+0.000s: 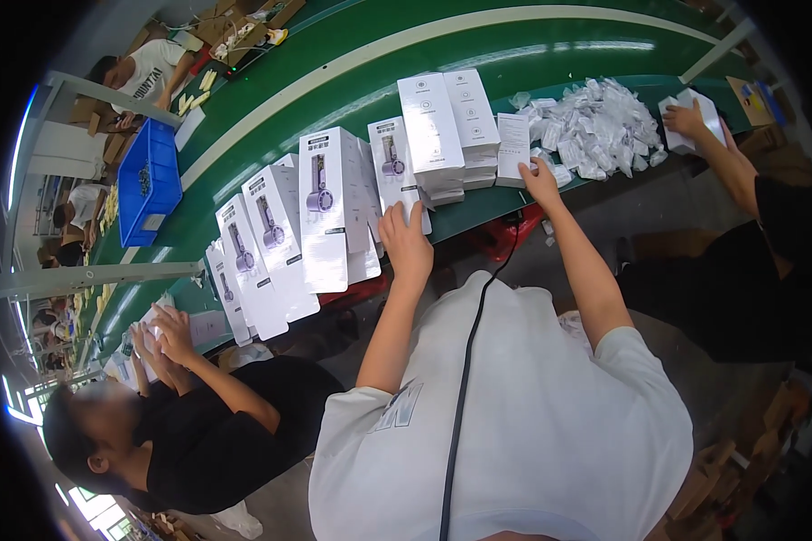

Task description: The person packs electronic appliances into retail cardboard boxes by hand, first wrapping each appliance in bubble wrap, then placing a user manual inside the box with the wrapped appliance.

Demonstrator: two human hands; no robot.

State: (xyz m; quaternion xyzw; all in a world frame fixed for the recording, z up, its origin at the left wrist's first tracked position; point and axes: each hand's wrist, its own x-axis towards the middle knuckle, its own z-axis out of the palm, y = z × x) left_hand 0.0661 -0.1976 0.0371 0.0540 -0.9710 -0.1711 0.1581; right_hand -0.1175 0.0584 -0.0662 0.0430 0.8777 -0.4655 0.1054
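My left hand [406,242] has its bent fingers on the lower front of a white box [393,158] printed with a purple handheld device; the thumb's hold is partly hidden. At the right, my right hand [542,184] pinches the lower edge of a small white printed leaflet [514,144]. That leaflet stands beside a stack of white boxes [431,122]. Beyond the right hand lies a heap of small clear plastic bags [600,131] with white pieces inside. Left of my left hand, several similar boxes [323,203] lean in a row, some with end flaps out.
A green workbench [465,209] runs across the view, with a blue bin [150,180] at the far left. Co-workers handle white items on both sides: a hand [690,122] at right, a hand [173,334] at left. A red stool [505,236] sits below the bench edge. A black cable [467,361] hangs before me.
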